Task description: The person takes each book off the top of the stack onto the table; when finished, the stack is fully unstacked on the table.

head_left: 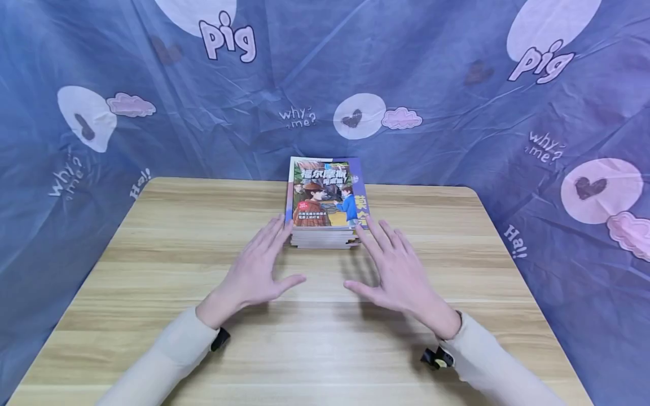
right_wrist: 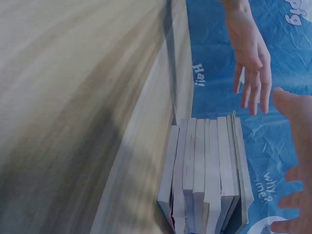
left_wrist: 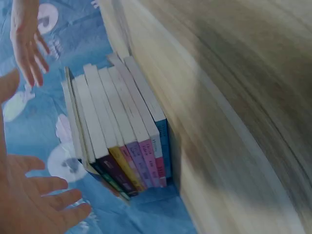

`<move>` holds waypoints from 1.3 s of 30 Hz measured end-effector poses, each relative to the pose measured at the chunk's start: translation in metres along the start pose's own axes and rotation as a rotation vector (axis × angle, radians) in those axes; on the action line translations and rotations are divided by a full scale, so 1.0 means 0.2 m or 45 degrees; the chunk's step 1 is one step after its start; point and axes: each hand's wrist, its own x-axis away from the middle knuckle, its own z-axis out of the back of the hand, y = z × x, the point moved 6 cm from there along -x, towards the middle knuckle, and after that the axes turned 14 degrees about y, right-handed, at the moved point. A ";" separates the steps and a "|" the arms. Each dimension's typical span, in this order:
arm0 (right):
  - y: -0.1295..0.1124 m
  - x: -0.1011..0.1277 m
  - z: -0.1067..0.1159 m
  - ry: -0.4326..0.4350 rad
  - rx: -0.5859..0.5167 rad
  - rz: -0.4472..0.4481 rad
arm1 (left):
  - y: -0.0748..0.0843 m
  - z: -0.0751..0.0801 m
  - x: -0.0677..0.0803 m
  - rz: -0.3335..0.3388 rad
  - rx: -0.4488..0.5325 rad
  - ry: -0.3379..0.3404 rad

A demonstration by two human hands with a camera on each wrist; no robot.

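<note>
A stack of several books point(head_left: 325, 239) lies flat near the back edge of the table, the top one with an illustrated cover point(head_left: 325, 197) of two figures. In the left wrist view the coloured spines point(left_wrist: 139, 165) show; the right wrist view shows the pale page edges point(right_wrist: 200, 156). My left hand point(head_left: 256, 268) hovers at the stack's near left corner, fingers straight and spread, thumb pointing inward. Mirroring it, my right hand point(head_left: 398, 270) is held at the near right corner, also with extended fingers. Neither hand holds anything.
The wood-grain table point(head_left: 325, 349) spreads out around the stack. Blue printed cloth point(head_left: 304, 73) hangs behind the table and along both sides. Dark wrist-camera mounts point(head_left: 437, 358) show under the sleeves.
</note>
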 end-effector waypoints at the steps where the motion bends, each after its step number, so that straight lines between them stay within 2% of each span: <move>1: 0.01 -0.01 -0.01 -0.008 -0.027 -0.028 | -0.02 0.00 -0.01 0.063 0.047 -0.007; 5: 0.05 -0.08 -0.04 -0.023 -0.192 -0.178 | -0.13 -0.02 -0.06 0.328 0.258 -0.004; 9: 0.12 -0.15 -0.07 -0.006 -0.377 -0.373 | -0.22 -0.05 -0.11 0.546 0.533 0.058; 13: 0.21 -0.23 -0.11 0.019 -0.533 -0.545 | -0.30 -0.08 -0.17 0.683 0.775 0.133; 17: 0.30 -0.30 -0.15 0.059 -0.656 -0.689 | -0.36 -0.12 -0.20 0.794 0.859 0.145; 23: 0.40 -0.38 -0.24 0.033 -0.697 -0.889 | -0.40 -0.18 -0.23 0.974 1.025 0.125; 30: 0.46 -0.43 -0.33 -0.005 -0.726 -1.047 | -0.42 -0.23 -0.25 1.093 1.096 0.132; 34: 0.47 -0.46 -0.37 -0.016 -0.758 -1.105 | -0.43 -0.25 -0.26 1.115 1.129 0.136; 39: 0.48 -0.47 -0.40 -0.022 -0.756 -1.144 | -0.42 -0.26 -0.27 1.101 1.180 0.144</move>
